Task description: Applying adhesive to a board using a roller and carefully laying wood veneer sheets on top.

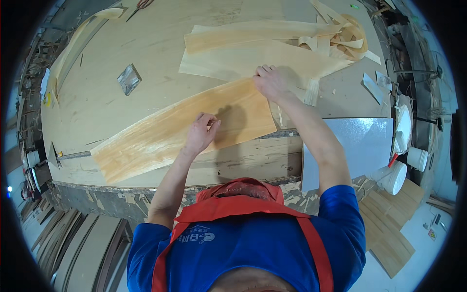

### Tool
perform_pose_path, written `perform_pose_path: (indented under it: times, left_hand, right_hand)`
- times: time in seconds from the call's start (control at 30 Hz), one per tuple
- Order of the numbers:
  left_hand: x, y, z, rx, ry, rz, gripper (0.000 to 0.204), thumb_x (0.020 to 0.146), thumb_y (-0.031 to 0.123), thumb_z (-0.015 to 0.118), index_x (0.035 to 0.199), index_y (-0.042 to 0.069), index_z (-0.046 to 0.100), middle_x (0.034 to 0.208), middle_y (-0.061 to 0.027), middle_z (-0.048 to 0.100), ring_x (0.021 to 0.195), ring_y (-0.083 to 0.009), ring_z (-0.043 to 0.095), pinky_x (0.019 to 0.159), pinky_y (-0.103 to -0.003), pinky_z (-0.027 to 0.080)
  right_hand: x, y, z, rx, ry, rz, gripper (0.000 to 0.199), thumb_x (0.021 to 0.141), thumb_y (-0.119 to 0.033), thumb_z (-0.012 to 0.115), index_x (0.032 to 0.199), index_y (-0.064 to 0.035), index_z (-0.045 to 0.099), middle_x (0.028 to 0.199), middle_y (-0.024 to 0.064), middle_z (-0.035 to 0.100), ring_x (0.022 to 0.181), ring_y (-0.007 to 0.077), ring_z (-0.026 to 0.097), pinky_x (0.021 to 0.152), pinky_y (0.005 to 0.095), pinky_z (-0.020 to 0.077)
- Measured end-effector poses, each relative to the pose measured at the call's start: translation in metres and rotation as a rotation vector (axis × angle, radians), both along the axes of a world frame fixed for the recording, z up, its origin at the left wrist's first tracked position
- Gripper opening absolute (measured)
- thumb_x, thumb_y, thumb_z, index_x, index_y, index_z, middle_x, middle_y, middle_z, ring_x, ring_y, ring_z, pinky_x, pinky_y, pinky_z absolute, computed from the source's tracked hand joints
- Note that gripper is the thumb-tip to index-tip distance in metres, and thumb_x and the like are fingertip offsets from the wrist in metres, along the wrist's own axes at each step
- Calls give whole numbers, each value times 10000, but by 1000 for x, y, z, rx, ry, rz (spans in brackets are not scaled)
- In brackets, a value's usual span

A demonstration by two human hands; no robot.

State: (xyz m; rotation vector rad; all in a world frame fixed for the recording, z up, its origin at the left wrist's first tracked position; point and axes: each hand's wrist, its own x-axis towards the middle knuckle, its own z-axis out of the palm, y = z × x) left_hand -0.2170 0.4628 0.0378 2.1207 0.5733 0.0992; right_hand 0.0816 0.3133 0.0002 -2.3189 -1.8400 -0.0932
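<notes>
A long orange-tan wood veneer sheet (165, 134) lies slanted over the near part of the worktable, its left end close to the front edge. At its far right corner is my right hand (270, 83), with the fingers curled over the edge and closed on it. My left hand (202, 132) hovers above the middle of the sheet and casts a shadow on it. Its fingers are loosely bent, the thumb stands apart, and nothing shows between them. Beyond my right hand, paler veneer sheets (233, 56) overlap, running towards a tangled coil of veneer strips (354, 41).
A small metallic-looking square plate (129, 79) lies on the worktable (160, 53). Scissors (140, 8) rest at the far edge. A glossy pale panel (360, 141) is under my right forearm. White buckets (393, 177) stand at the right. Boards (92, 253) lean at the lower left.
</notes>
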Motion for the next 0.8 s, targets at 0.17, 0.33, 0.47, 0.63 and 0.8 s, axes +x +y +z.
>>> perform_pose_path:
  times: [0.17,0.33,0.47,0.63,0.8]
  left_hand:
    - [17,8,5,69,-52,-25,159,953,155,700,1020,13,675,954,-138,673,883,-271,678,771,-379,546]
    - [46,11,23,130,-121,-50,193,943,164,715,1064,18,677,992,-139,676,949,-292,666,817,-394,542]
    - [76,13,29,225,-214,-66,246,914,186,730,1098,32,678,1061,-145,688,1056,-342,621,937,-440,512]
    - [96,14,30,377,-220,-155,264,904,177,732,1124,40,678,1067,-147,689,1084,-340,609,970,-430,486]
    - [96,11,35,240,-177,-205,248,901,170,730,1108,42,682,1046,-140,692,1060,-337,617,954,-437,493]
  right_hand:
    - [-12,-11,37,237,-51,66,78,760,-113,709,759,-106,631,886,31,588,887,222,586,766,380,451]
    - [-26,-23,61,254,-99,120,106,738,-88,716,755,-116,615,859,14,563,853,208,578,770,375,450]
    - [-36,-23,82,277,-127,153,99,741,-90,714,790,-120,634,868,11,568,865,202,586,785,367,456]
    - [-44,-26,98,315,-146,174,133,742,-96,717,869,-115,678,928,19,598,929,209,605,812,368,470]
    - [-51,-37,110,256,-125,200,228,792,-107,725,1018,-105,695,1035,44,631,996,231,620,857,375,484]
